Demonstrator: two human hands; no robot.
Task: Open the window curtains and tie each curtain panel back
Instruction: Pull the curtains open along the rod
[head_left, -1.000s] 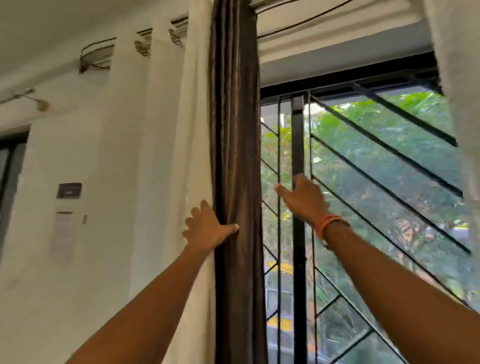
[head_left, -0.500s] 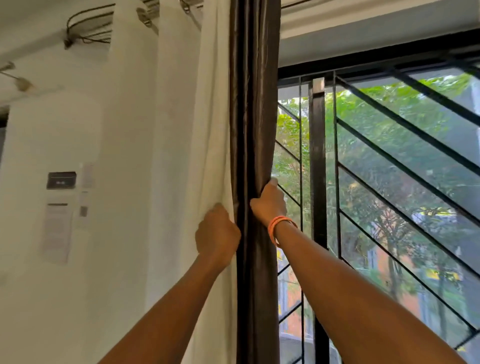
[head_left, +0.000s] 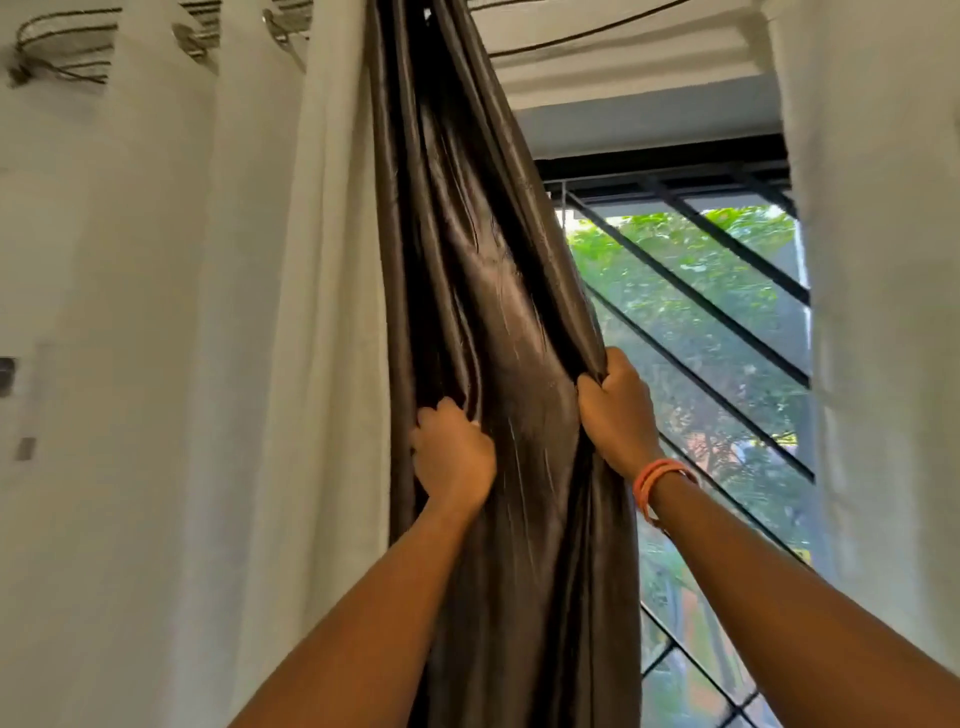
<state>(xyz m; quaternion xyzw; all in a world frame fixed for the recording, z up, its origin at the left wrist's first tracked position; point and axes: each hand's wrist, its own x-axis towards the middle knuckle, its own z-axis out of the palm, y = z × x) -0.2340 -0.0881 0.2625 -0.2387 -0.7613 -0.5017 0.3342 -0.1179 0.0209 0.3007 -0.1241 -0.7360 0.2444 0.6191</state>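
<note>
Daylight comes in through a window (head_left: 691, 332) crossed by slanting black bars (head_left: 691, 291), with green leaves beyond the glass and pale wall to either side. On the left hangs a cream curtain (head_left: 291, 322) in soft folds from rings near the ceiling, and just beside it, toward the glass, a dark brown satin curtain (head_left: 483, 291) falls from the same height. Both of the person's arms reach up and forward into that dark panel. The left hand (head_left: 453, 453) is fisted in the cloth near its left side, knuckles toward me, fingers curled into a bunch of folds. The right hand (head_left: 615, 410), an orange band (head_left: 655, 483) at its wrist, grips the panel's window-side edge a little higher, drawing the fabric out into a slanting spread. Another pale curtain (head_left: 883, 312) hangs at the far right.
</note>
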